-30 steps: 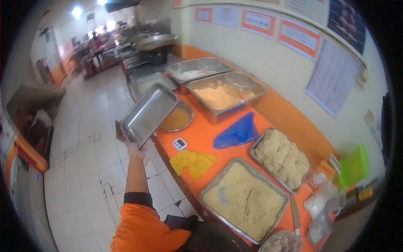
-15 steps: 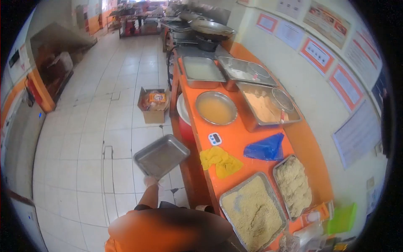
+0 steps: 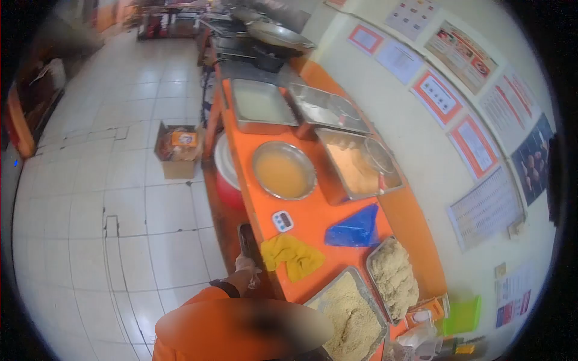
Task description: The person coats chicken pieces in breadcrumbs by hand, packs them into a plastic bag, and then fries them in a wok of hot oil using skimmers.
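Observation:
My left hand [image 3: 245,268], in a clear plastic glove, grips the rim of a metal tray [image 3: 243,239]. The tray is seen almost edge-on beside the orange table's left side, and much of it is hidden. Just right of this hand, a crumpled yellow cloth [image 3: 293,257] lies on the tabletop. Nearer to my body is a metal tray of pale crumbs [image 3: 349,319], partly covered by a blurred patch. My right hand is out of view.
On the orange table [image 3: 256,207] stand a bowl of yellowish liquid [image 3: 283,171], a timer [image 3: 282,221], a blue plastic bag [image 3: 354,227], a pan of orange powder [image 3: 358,168] and a heaped crumb tray [image 3: 392,280]. A cardboard box [image 3: 179,167] sits on the floor.
The metal tray has gone from lying face-up in view over the floor to nearly edge-on by the table's side. My left hand has moved right with it. The view has shifted.

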`<state>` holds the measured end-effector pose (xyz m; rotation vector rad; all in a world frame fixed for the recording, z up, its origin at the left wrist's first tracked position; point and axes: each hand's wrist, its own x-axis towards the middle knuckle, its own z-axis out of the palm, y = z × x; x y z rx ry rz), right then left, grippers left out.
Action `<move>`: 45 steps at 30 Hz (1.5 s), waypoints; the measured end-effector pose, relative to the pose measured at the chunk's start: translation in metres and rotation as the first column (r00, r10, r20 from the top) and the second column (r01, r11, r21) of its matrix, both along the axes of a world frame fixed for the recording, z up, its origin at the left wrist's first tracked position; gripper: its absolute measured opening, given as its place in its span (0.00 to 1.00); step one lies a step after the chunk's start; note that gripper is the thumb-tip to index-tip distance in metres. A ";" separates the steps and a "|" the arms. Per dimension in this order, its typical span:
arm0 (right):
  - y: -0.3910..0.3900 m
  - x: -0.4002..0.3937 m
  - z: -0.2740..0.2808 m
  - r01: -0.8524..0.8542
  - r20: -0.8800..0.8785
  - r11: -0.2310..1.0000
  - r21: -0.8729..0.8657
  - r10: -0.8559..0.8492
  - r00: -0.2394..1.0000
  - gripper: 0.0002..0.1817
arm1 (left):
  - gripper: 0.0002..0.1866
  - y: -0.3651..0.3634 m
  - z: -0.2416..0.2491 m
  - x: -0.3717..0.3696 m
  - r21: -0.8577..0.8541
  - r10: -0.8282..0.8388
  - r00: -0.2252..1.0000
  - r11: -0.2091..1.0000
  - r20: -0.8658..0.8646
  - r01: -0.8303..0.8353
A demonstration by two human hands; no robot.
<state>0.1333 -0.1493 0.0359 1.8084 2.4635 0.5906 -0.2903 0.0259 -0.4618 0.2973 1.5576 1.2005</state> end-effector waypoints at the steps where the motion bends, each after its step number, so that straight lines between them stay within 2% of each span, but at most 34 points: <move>1: -0.005 0.005 -0.006 0.022 0.019 1.000 0.011 -0.022 1.000 0.16 | 0.14 0.014 0.001 0.002 0.016 -0.007 1.000 1.000 0.013 0.006; 5: -0.041 0.051 -0.045 0.066 0.157 0.993 0.095 -0.081 0.984 0.15 | 0.14 0.058 0.005 0.010 0.066 -0.059 0.998 0.996 0.034 0.057; 8: -0.050 0.008 -0.015 0.150 -0.064 0.989 0.010 -0.149 0.987 0.14 | 0.15 0.078 0.016 0.016 0.091 -0.114 0.992 0.990 0.043 0.110; 11: -0.047 -0.045 0.026 0.186 -0.346 0.979 -0.088 -0.205 0.915 0.14 | 0.15 0.089 0.015 0.021 0.101 -0.178 0.983 0.980 0.048 0.172; 14: -0.046 -0.058 0.033 0.251 -0.351 0.964 -0.083 -0.264 0.898 0.15 | 0.16 0.089 0.012 0.023 0.113 -0.241 0.969 0.965 0.043 0.235; 17: -0.040 -0.057 0.031 0.375 -0.303 0.914 -0.154 -0.405 0.863 0.14 | 0.16 0.080 0.007 0.019 0.131 -0.299 0.954 0.947 0.021 0.294; 19: -0.043 -0.034 0.014 0.217 0.012 0.975 -0.056 -0.217 0.976 0.16 | 0.16 0.067 0.002 0.014 0.135 -0.320 0.947 0.939 0.009 0.316; 20: -0.041 -0.022 0.005 0.120 0.175 0.993 -0.021 -0.115 0.978 0.16 | 0.16 0.059 0.000 0.011 0.137 -0.328 0.945 0.936 0.001 0.324; 23: -0.029 -0.002 -0.010 -0.046 0.162 0.997 0.069 0.035 0.986 0.20 | 0.17 0.030 -0.023 -0.005 0.126 -0.318 0.948 0.940 -0.025 0.318; 25: -0.016 0.014 -0.024 -0.124 0.232 0.985 0.117 0.094 0.968 0.20 | 0.17 0.007 -0.051 -0.025 0.111 -0.293 0.956 0.949 -0.033 0.295; 27: -0.018 0.031 -0.042 -0.160 0.300 0.977 0.143 0.111 0.947 0.19 | 0.17 -0.016 -0.093 -0.055 0.031 -0.316 0.940 0.946 -0.125 0.322; 28: -0.027 0.037 -0.049 -0.170 0.339 0.974 0.148 0.112 0.934 0.19 | 0.18 -0.030 -0.116 -0.076 -0.131 -0.443 0.844 0.896 -0.304 0.423; 29: -0.026 0.029 -0.045 -0.035 0.066 0.996 0.083 0.030 0.997 0.20 | 0.18 -0.045 -0.109 -0.079 -0.274 -0.586 0.646 0.807 -0.490 0.524; 30: -0.019 0.018 -0.034 0.086 -0.201 0.996 -0.014 -0.087 0.976 0.21 | 0.18 -0.061 -0.103 -0.082 -0.433 -0.682 0.387 0.709 -0.620 0.556; 31: -0.019 0.012 -0.030 0.111 -0.193 0.994 -0.015 -0.112 0.975 0.20 | 0.17 -0.073 -0.057 -0.097 -0.570 -0.707 0.030 0.595 -0.707 0.567; 32: -0.017 0.008 -0.027 0.127 -0.186 0.992 -0.018 -0.128 0.974 0.20 | 0.17 -0.082 0.002 -0.100 -0.608 -0.750 0.033 0.560 -0.661 0.563; 33: -0.016 0.004 -0.025 0.136 -0.177 0.990 -0.025 -0.138 0.974 0.19 | 0.17 -0.092 0.037 -0.096 -0.645 -0.792 0.042 0.525 -0.609 0.555; 36: -0.011 -0.005 -0.019 0.131 -0.142 0.991 -0.027 -0.134 0.981 0.18 | 0.17 -0.127 0.012 -0.094 -0.556 -0.741 0.145 0.603 -0.655 0.573; 39: -0.009 -0.021 -0.009 0.041 -0.343 0.999 -0.031 -0.049 0.938 0.13 | 0.17 -0.157 -0.047 -0.079 -0.774 -0.826 -0.243 0.316 -0.509 0.548; 40: -0.009 -0.031 -0.004 0.078 -0.485 0.996 -0.048 -0.091 0.870 0.13 | 0.17 -0.169 -0.028 -0.070 -0.757 -0.828 -0.222 0.316 -0.514 0.573; 41: -0.011 -0.044 0.002 0.113 -0.614 0.991 -0.070 -0.133 0.778 0.13 | 0.17 -0.175 0.025 -0.054 -0.738 -0.830 -0.202 0.318 -0.520 0.596; 42: -0.017 -0.042 0.000 0.114 -0.658 0.992 -0.048 -0.117 0.744 0.13 | 0.18 -0.184 0.053 -0.042 -0.717 -0.831 -0.181 0.320 -0.527 0.619; 43: -0.023 -0.039 -0.002 0.114 -0.699 0.993 -0.025 -0.098 0.709 0.13 | 0.20 -0.196 0.050 -0.035 -0.739 -0.858 -0.183 0.283 -0.481 0.612; 45: -0.040 -0.016 -0.017 0.051 -0.629 0.990 0.130 0.043 0.776 0.13 | 0.25 -0.220 0.053 -0.020 -0.757 -0.868 -0.215 0.240 -0.448 0.608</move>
